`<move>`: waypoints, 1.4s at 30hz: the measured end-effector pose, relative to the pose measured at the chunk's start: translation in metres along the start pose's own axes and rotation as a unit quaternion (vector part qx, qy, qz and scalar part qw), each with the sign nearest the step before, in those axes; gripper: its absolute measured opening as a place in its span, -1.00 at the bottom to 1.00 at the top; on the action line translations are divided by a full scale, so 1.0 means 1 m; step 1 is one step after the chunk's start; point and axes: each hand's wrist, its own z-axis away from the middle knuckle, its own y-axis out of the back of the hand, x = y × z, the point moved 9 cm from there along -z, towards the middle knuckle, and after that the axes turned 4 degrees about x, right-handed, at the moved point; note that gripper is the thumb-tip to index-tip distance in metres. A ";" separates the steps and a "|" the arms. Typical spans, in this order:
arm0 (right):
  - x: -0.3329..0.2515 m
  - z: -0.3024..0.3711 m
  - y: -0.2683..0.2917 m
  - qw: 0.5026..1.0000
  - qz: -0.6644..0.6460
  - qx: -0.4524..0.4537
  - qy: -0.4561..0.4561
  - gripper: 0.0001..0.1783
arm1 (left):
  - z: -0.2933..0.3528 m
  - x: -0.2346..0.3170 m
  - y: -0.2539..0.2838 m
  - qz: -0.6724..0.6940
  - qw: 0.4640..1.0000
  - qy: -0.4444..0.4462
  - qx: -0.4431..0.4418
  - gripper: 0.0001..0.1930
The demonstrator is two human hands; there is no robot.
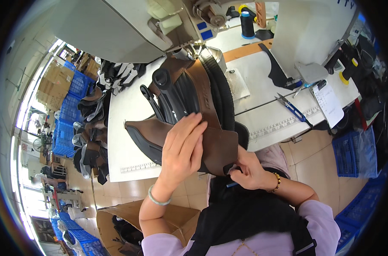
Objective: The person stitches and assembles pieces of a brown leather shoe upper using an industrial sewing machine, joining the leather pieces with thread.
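A brown and black shoe upper (194, 98) is held up in front of the sewing machine (130, 25), its far end near the needle. My left hand (183, 147) lies flat over the brown leather panel at its near end and grips it. My right hand (245, 168) pinches the lower right edge of the same brown panel from underneath. A green bangle is on my left wrist and a bead bracelet on my right.
The white sewing table (125, 128) has a printed ruler strip on its front edge. Blue thread snips (293, 109), a paper sheet (329, 103) and a black thread cone (247, 24) lie on it. More uppers (91, 128) hang left; a cardboard box (117, 222) and blue crates (347, 153) stand around.
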 end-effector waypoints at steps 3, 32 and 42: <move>0.001 -0.004 0.008 0.993 -0.083 0.037 -0.080 -0.52 | -0.015 -0.015 -0.006 0.055 0.992 0.115 0.021 -0.62; -0.040 -0.056 -0.036 0.805 0.424 -0.300 0.286 -0.75 | 0.021 0.005 0.047 0.123 0.971 0.178 0.098 -0.39; 0.001 -0.087 -0.048 0.793 0.400 -0.161 0.430 -0.81 | 0.036 0.035 -0.027 -0.294 0.892 -0.203 -0.276 -0.90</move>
